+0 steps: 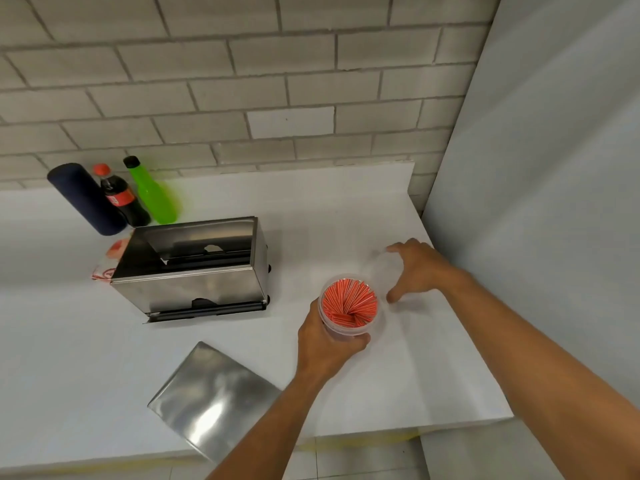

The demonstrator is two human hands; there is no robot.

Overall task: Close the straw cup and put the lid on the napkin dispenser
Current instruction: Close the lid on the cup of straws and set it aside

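Gripping the straw cup (349, 311) near the counter's (433, 375) right edge, your left hand (323, 344) is clamped on its wall; your right hand (417, 270), fingers spread, reaches for a faint clear lid (379, 271). It's probably light, thin and slippery: pinch its rim.

The clear straw cup (349, 315) stands upright and open, full of red straws; the steel napkin dispenser (194, 271) is open; its flat steel lid (214, 400) lies near the counter edge.
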